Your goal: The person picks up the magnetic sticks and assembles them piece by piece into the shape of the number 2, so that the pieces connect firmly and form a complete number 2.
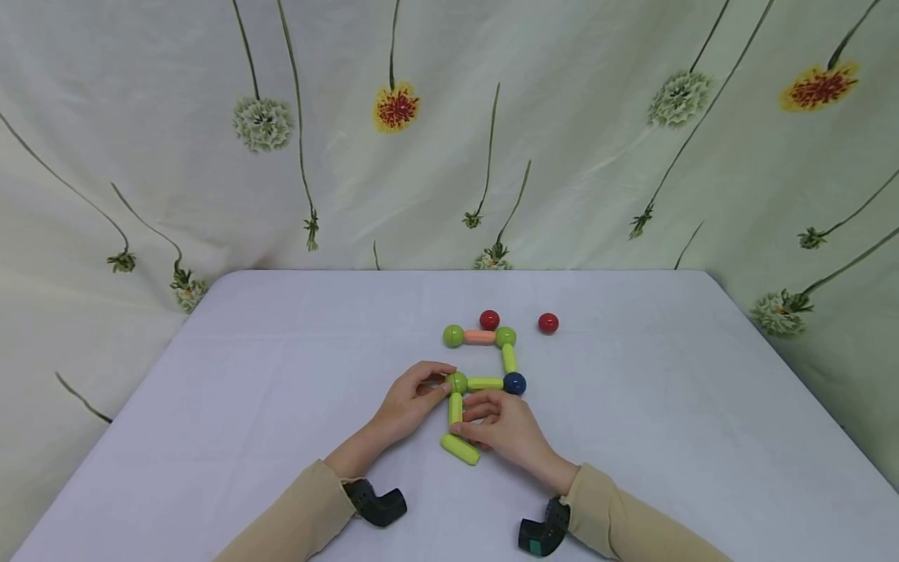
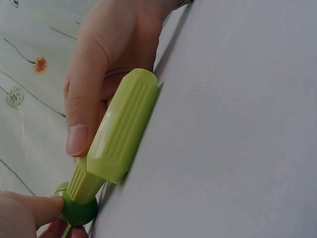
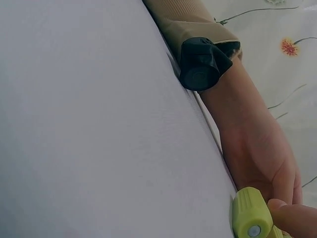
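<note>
hands at a chain of coloured rods and balls on the counter

at the left of the head view, a tan sleeve (image 1: 302, 507) ends at a black wrist device (image 1: 375, 503), and beyond it the left hand (image 1: 407, 402) pinches a green ball (image 1: 459, 382) between thumb and fingers. farther back on the counter (image 1: 281, 390), another green ball (image 1: 453, 336) sits at the left end of a pink rod (image 1: 481, 337). nearer the person, a yellow-green rod (image 1: 456, 407) runs from the pinched ball toward the person, and the right hand holds that rod with its thumb and fingers in a narrow grip. just in front lies a loose, slanted yellow-green rod (image 1: 460, 449); a round metal end (image 3: 254, 231) shows on it in the right wrist view, and whether it touches the held rod i cannot tell. to the right, a level yellow-green rod (image 1: 485, 383) joins the pinched ball to a dark blue ball (image 1: 515, 383), with a red ball (image 1: 489, 319) just behind the pink rod. at that rod's right end is a third green ball (image 1: 506, 336), linked by a short yellow-green rod (image 1: 509, 359) to the blue one. the right hand (image 1: 513, 429) comes in from the right, below the blue ball, with a second black device (image 1: 544, 528) and tan sleeve (image 1: 632, 519) behind it. rightmost of the balls, a second red ball (image 1: 548, 322) stands apart on the counter
</note>
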{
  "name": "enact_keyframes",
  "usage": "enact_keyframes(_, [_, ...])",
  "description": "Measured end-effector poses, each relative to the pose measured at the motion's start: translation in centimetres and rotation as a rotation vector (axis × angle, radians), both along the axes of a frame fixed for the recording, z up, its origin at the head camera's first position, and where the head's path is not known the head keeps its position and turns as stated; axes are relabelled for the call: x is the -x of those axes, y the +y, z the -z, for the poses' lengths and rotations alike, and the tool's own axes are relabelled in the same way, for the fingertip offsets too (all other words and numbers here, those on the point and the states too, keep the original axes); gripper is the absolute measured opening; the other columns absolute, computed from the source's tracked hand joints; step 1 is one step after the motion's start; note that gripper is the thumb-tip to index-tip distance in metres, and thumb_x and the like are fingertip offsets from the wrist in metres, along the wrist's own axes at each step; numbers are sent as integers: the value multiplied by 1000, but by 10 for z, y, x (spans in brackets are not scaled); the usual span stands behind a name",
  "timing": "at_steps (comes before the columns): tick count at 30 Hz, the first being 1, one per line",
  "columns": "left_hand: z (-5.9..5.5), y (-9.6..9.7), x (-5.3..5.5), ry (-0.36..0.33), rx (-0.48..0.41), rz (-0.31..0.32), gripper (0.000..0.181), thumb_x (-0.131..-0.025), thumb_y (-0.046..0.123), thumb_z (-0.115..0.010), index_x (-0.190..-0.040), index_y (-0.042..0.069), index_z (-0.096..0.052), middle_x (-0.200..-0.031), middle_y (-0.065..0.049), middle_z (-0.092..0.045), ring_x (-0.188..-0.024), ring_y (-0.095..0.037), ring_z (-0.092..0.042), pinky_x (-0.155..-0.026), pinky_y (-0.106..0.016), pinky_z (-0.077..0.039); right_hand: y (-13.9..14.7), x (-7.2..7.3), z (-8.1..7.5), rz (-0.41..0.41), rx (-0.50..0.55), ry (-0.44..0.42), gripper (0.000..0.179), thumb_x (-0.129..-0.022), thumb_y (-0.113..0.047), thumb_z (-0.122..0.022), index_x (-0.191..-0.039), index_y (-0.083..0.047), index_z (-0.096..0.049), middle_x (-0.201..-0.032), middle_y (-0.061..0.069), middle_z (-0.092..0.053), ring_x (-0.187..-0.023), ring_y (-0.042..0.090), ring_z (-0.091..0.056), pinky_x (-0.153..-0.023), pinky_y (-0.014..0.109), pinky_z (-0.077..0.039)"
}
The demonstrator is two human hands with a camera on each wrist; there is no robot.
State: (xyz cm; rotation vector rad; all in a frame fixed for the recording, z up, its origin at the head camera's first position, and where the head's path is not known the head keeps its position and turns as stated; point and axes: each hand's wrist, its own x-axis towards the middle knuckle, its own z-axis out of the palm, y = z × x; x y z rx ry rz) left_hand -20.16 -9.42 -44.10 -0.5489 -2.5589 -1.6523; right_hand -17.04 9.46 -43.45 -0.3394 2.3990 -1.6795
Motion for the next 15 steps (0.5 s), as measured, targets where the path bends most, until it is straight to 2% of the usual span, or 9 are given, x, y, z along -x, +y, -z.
enact_keyframes(5, [-28, 4, -15, -19, 1, -1, 23, -91, 5, -60, -114, 0, -62, -113, -12, -60, -105, -28, -55, -84, -36, -46, -1, 0, -1, -11, -21, 22, 42, -77, -24, -78, -106, 0, -61, -88, 4, -69, -60, 13, -62, -53, 28, -51])
enact_keyframes(7, [-35, 5, -19, -20, 9, 5, 23, -91, 3, -59, -114, -2, -61, -113, -15, -60, -105, -31, -55, -83, -37, -46, -1, 0, -1, -11, -26, 22, 42, -77, -25, -78, -106, 0, -61, -88, 4, -69, -60, 13, -62, -53, 28, -51])
enact_keyframes(15, [-1, 2, -1, -1, 3, -10, 24, -91, 8, -61, -115, 6, -63, -113, -6, -61, -104, -23, -55, -82, -33, -46, 0, -1, -3, -10, -30, 14, 43, -77, -26, -78, -107, -1, -61, -88, 4, -69, -60, 13, -61, -53, 27, -51])
